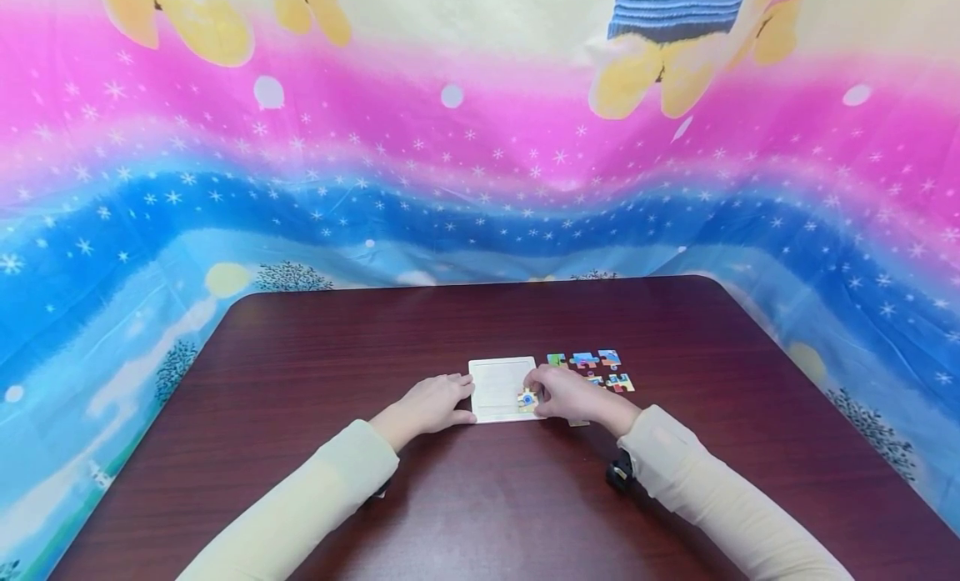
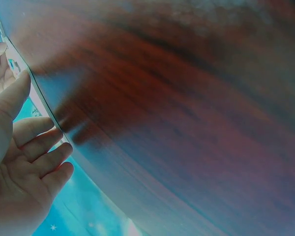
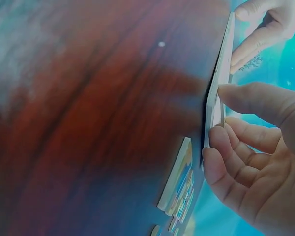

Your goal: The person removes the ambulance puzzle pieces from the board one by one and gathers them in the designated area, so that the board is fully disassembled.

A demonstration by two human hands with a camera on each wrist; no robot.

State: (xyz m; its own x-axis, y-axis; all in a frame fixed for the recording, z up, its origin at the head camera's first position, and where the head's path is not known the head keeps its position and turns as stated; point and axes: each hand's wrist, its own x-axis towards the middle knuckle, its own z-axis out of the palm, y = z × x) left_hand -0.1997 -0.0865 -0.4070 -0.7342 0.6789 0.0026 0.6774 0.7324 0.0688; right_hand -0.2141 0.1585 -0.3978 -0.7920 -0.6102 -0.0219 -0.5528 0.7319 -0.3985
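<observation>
A pale rectangular puzzle tray (image 1: 495, 391) lies on the table. One puzzle piece (image 1: 527, 399) with a blue round mark sits in its lower right corner. The right hand (image 1: 566, 393) has its thumb and curled fingers at this piece, pinching it at the tray's right edge. My left hand (image 1: 435, 404) rests at the tray's left side, fingers and thumb fairly straight against the rim. From the right wrist, the right thumb (image 3: 258, 101) shows at the tray's near edge, with the other fingers bent beside it; the piece is hidden there.
Several loose colourful puzzle pieces (image 1: 584, 360) lie right of the tray, some partly covered by the right hand. The dark red-brown wooden table (image 1: 360, 331) ends at a printed cloth backdrop (image 1: 450, 197) of pink and blue.
</observation>
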